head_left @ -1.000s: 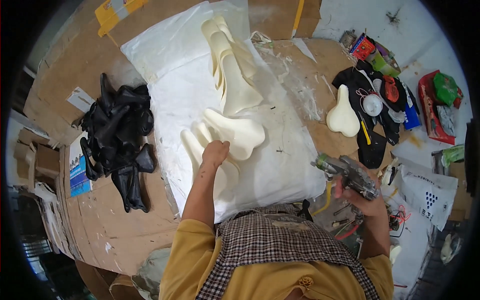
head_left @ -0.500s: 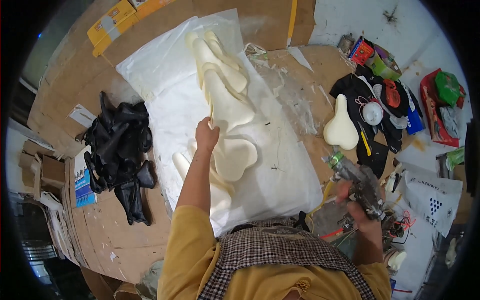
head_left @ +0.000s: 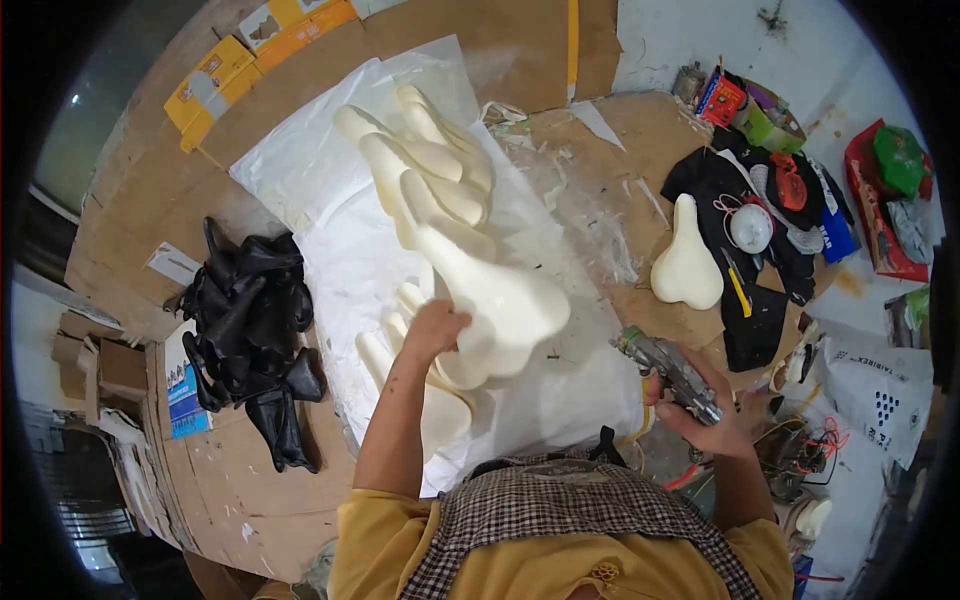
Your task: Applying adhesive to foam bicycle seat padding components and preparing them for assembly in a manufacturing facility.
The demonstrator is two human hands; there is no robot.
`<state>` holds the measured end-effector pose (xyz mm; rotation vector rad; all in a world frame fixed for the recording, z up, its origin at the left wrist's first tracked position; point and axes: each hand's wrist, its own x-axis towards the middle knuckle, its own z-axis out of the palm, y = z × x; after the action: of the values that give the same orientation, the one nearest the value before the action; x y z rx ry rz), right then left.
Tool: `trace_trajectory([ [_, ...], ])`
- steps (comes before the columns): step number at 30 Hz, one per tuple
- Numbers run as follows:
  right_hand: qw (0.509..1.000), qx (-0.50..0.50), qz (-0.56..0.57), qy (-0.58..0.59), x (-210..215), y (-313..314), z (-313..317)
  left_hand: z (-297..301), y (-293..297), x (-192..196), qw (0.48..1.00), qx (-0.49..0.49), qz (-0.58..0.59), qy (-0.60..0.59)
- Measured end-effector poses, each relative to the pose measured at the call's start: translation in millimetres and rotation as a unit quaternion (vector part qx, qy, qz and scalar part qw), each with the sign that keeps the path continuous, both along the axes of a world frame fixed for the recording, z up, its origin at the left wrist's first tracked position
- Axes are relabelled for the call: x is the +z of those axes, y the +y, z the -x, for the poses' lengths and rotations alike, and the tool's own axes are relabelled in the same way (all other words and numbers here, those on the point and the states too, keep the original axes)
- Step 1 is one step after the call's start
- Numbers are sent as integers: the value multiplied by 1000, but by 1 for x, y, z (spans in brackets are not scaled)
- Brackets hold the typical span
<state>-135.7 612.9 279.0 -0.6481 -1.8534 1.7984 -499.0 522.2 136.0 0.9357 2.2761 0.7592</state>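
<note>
Your left hand (head_left: 432, 328) rests on a cream-white foam saddle (head_left: 490, 290); more cream saddles (head_left: 425, 160) lie on the white plastic sheet (head_left: 330, 200) across the brown cardboard-covered counter (head_left: 180, 180). A heap of glossy black covers (head_left: 250, 330) sits at the counter's left edge, beside a blue-and-white leaflet (head_left: 185, 385). Yellow boxes (head_left: 255, 50) line the far edge. Your right hand (head_left: 715, 415) grips a grey metal tool (head_left: 670, 365). Your sleeves are mustard yellow, your apron (head_left: 570, 520) a black-and-white check. Near the right edge lies one cream saddle (head_left: 688, 265) against black cloth (head_left: 745, 310).
</note>
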Motion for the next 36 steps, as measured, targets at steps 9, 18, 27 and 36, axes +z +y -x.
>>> trace_trajectory([
  [9, 995, 26, 28, -89, -7, -2, 2, 45, 19, -60, 972, 174, -41, 154],
  [18, 996, 12, 41, -73, -10, 1, 12, 87, 42, -43, 950, 66, -154, 263],
  [27, 999, 5, 26, -37, 37, -8, 33, 94, 21, 0, 930, 111, -198, 290],
  [36, 999, -23, 19, 35, 47, -9, 41, 83, -64, 18, 943, 225, -237, -71],
])
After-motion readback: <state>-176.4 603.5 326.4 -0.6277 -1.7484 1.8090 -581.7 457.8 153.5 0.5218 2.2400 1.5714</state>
